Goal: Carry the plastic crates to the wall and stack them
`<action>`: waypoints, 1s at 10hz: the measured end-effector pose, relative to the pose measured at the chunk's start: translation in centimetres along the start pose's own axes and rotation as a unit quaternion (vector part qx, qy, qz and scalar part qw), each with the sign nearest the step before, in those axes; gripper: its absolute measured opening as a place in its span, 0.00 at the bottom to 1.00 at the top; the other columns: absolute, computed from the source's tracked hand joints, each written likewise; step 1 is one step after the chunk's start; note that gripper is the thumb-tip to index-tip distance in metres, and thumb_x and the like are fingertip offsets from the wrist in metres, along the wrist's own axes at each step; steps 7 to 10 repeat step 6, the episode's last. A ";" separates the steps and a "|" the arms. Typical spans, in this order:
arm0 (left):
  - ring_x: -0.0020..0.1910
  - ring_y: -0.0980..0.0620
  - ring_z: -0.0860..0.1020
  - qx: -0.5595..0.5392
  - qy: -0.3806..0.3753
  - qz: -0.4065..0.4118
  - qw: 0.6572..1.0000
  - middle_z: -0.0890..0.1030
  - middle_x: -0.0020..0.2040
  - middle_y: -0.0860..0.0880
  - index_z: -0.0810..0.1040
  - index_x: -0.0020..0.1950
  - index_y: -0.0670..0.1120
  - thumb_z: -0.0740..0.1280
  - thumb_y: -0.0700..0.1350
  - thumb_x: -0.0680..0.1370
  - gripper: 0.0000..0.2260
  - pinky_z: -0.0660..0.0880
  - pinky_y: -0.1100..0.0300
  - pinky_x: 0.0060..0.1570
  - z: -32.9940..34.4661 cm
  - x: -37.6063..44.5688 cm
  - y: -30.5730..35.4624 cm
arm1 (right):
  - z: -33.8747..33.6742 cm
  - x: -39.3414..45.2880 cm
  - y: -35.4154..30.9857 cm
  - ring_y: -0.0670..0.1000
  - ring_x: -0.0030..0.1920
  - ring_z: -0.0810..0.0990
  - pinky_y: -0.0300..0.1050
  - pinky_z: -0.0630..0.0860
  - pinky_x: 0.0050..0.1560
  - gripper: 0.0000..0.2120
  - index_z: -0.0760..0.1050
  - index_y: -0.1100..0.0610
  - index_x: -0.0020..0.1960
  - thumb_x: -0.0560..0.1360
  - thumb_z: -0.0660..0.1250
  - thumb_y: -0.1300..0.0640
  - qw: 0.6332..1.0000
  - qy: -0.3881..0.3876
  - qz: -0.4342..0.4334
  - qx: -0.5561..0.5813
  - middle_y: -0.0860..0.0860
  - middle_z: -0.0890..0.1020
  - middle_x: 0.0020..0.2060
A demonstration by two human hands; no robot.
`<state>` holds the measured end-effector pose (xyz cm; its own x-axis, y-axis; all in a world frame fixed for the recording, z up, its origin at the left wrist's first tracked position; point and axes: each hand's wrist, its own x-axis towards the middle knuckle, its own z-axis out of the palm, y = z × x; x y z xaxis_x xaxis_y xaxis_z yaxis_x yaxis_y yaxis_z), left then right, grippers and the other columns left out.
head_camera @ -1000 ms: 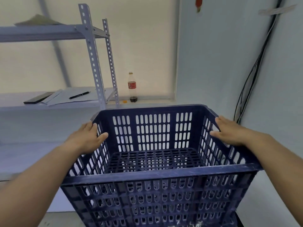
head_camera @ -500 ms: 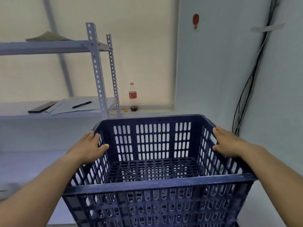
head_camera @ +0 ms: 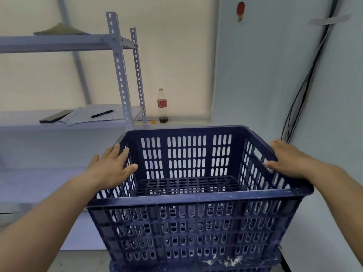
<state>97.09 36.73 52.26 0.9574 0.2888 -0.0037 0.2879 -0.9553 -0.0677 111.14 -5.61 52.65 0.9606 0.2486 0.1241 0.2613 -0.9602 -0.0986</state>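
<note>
The dark blue plastic crate (head_camera: 188, 193) sits upright with its open top facing up, in the corner near the pale wall (head_camera: 265, 75), its long axis running left to right across the view; a second crate's rim (head_camera: 188, 268) shows directly beneath it. The left hand (head_camera: 112, 169) lies on the left rim with fingers spread apart, thumb inside. The right hand (head_camera: 288, 161) rests on the right rim, fingers together over the outer side, thumb by the handle slot.

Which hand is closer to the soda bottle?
Left. The left hand rests on the crate's left rim, below the soda bottle; the right hand is on the right rim, farther across.
</note>
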 end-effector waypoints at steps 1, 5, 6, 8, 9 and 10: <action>0.78 0.47 0.41 0.016 -0.017 -0.009 1.000 0.40 0.79 0.45 0.41 0.78 0.49 0.46 0.63 0.79 0.32 0.44 0.47 0.74 0.4 -0.9 0.1 | 0.6 -0.7 0.0 0.53 0.53 0.71 0.46 0.69 0.55 0.24 0.66 0.59 0.65 0.75 0.65 0.48 1.000 -0.015 0.012 0.009 0.52 0.69 0.53; 0.78 0.47 0.43 -0.007 0.003 -0.005 1.000 0.43 0.79 0.43 0.41 0.78 0.49 0.46 0.64 0.79 0.33 0.46 0.49 0.75 -0.1 -0.7 0.2 | 0.7 -0.8 -0.3 0.53 0.56 0.72 0.47 0.70 0.56 0.25 0.64 0.58 0.67 0.76 0.64 0.48 0.999 -0.024 0.026 0.014 0.53 0.72 0.60; 0.78 0.48 0.44 -0.056 0.090 0.042 0.993 0.44 0.80 0.46 0.41 0.78 0.50 0.47 0.63 0.79 0.32 0.46 0.50 0.75 -1.8 -0.7 2.5 | -0.1 0.0 -0.8 0.53 0.55 0.73 0.47 0.71 0.55 0.23 0.65 0.57 0.67 0.76 0.63 0.46 1.000 0.013 0.004 0.004 0.51 0.71 0.54; 0.78 0.48 0.44 -0.056 0.090 0.042 0.993 0.44 0.80 0.46 0.41 0.78 0.50 0.47 0.63 0.79 0.32 0.46 0.50 0.75 -1.8 -0.7 2.5 | -0.1 0.0 -0.8 0.53 0.55 0.73 0.47 0.71 0.55 0.23 0.65 0.57 0.67 0.76 0.63 0.46 1.000 0.013 0.004 0.004 0.51 0.71 0.54; 0.78 0.48 0.44 -0.056 0.090 0.042 0.993 0.44 0.80 0.46 0.41 0.78 0.50 0.47 0.63 0.79 0.32 0.46 0.50 0.75 -1.8 -0.7 2.5 | -0.1 0.0 -0.8 0.53 0.55 0.73 0.47 0.71 0.55 0.23 0.65 0.57 0.67 0.76 0.63 0.46 1.000 0.013 0.004 0.004 0.51 0.71 0.54; 0.78 0.48 0.44 -0.056 0.090 0.042 0.993 0.44 0.80 0.46 0.41 0.78 0.50 0.47 0.63 0.79 0.32 0.46 0.50 0.75 -1.8 -0.7 2.5 | -0.1 0.0 -0.8 0.53 0.55 0.73 0.47 0.71 0.55 0.23 0.65 0.57 0.67 0.76 0.63 0.46 1.000 0.013 0.004 0.004 0.51 0.71 0.54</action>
